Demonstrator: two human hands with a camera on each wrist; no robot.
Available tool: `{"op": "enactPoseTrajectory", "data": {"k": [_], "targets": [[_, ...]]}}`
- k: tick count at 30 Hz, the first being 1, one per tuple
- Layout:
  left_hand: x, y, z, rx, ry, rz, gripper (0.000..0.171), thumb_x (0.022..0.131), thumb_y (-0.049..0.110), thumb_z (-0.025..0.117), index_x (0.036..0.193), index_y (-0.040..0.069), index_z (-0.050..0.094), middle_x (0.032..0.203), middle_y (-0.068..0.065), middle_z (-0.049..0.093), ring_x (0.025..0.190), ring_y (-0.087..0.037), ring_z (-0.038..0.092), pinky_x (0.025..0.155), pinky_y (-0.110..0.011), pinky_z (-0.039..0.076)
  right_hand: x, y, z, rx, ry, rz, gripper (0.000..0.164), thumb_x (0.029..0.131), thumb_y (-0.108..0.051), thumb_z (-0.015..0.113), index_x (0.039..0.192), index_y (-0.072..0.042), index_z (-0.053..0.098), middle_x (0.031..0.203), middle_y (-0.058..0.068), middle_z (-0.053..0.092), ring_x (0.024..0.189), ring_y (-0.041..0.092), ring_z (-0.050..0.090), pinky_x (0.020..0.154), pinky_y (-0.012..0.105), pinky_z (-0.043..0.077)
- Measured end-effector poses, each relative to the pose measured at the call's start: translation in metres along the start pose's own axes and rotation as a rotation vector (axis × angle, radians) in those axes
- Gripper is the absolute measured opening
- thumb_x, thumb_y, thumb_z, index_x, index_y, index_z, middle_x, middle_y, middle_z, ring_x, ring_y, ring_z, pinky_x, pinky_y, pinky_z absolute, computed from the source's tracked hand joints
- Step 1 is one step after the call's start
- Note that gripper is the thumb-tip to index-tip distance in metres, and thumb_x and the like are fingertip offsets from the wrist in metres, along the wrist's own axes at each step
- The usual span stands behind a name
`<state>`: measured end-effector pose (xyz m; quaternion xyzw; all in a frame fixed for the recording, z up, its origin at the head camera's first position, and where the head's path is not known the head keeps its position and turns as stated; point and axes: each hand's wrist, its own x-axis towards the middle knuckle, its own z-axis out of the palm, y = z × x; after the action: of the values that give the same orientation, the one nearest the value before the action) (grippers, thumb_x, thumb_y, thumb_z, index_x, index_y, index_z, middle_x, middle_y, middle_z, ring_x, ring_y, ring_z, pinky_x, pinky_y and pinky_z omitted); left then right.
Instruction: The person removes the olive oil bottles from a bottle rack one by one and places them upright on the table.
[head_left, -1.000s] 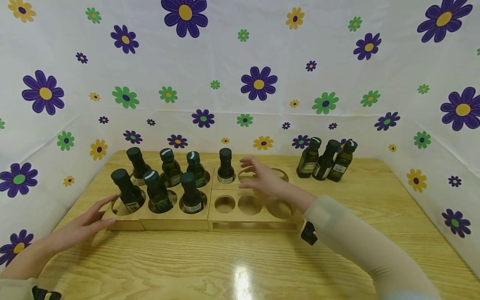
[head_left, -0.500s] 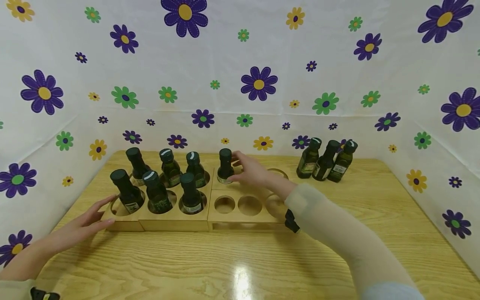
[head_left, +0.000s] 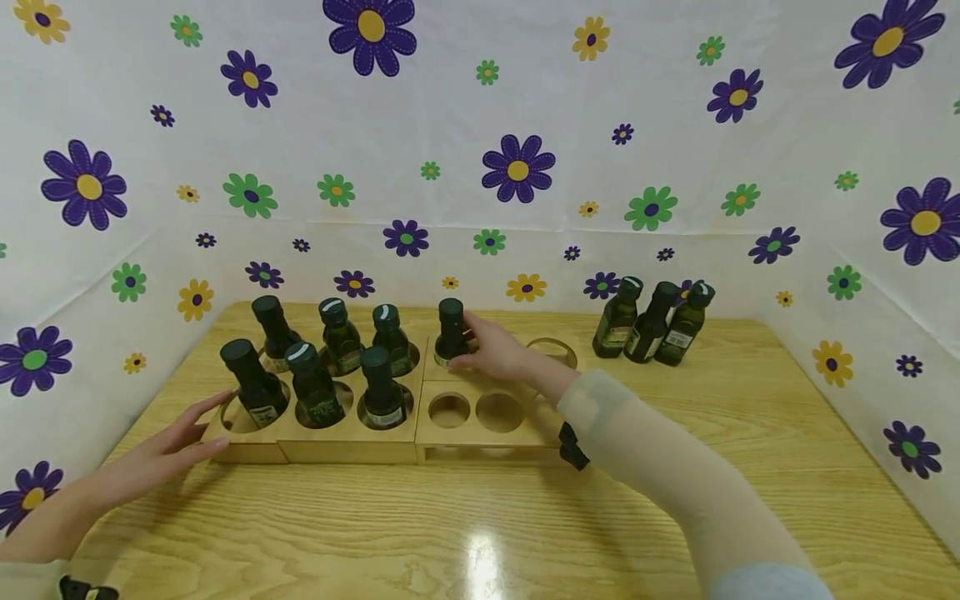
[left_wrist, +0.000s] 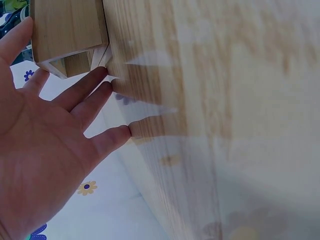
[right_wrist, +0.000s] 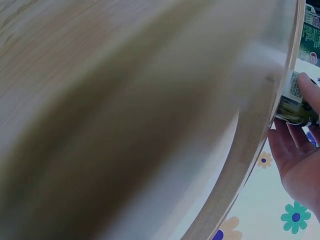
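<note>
In the head view, my right hand (head_left: 495, 348) grips a small dark green bottle (head_left: 451, 329), thumb in front and fingers behind. This bottle stands upright in the back left hole of the right wooden rack (head_left: 480, 379). The right wrist view shows my thumb against the white label of the bottle (right_wrist: 295, 107). My left hand (head_left: 172, 450), fingers straight and spread, rests at the left end of the left wooden rack (head_left: 345, 446), whose holes hold several similar bottles (head_left: 318, 392). In the left wrist view, the open left palm (left_wrist: 45, 135) lies beside the rack's end (left_wrist: 70, 25).
Three more dark green bottles (head_left: 648, 325) stand close together on the wooden table (head_left: 750, 417), right of the racks. A flowered white cloth (head_left: 465, 108) rises behind and at both sides. Both racks stand end to end.
My right hand has moved left across the right rack to the bottle in its back left hole, and its fingers have closed round it. The left hand has stayed in place.
</note>
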<state>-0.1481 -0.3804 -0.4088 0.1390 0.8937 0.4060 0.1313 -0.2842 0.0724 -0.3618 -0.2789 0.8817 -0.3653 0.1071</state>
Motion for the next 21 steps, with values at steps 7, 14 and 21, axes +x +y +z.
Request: {"op": "enactPoseTrajectory", "data": {"k": [7,14,21], "targets": [[0.000,-0.003,0.001,-0.002,0.007,0.014,0.067,0.104,0.018,0.045,0.156,0.006,0.004,0.153,-0.034,0.009,0.124,-0.068,0.024,0.087,-0.069,0.040,0.001,-0.002,0.000,-0.031,0.003,-0.001,0.057,0.087,-0.015,0.075,0.135,-0.003,0.046,0.124,0.016,0.059,0.116,0.030,0.056,0.096,0.038,0.046],[-0.001,-0.002,0.000,0.002,0.006,0.024,0.066,0.104,0.018,0.045,0.156,0.007,0.004,0.153,-0.033,0.009,0.123,-0.067,0.026,0.086,-0.068,0.041,-0.001,-0.001,-0.001,-0.034,0.015,-0.004,0.055,0.089,-0.017,0.073,0.134,-0.004,0.045,0.122,0.015,0.060,0.115,0.029,0.056,0.094,0.039,0.047],[-0.001,-0.001,0.000,0.004,0.011,0.032,0.066,0.104,0.017,0.045,0.156,0.006,0.004,0.153,-0.034,0.010,0.123,-0.068,0.026,0.085,-0.068,0.041,-0.005,-0.009,-0.012,-0.050,0.074,-0.046,0.055,0.090,-0.018,0.072,0.135,-0.003,0.045,0.121,0.014,0.059,0.115,0.028,0.055,0.095,0.042,0.046]]}}
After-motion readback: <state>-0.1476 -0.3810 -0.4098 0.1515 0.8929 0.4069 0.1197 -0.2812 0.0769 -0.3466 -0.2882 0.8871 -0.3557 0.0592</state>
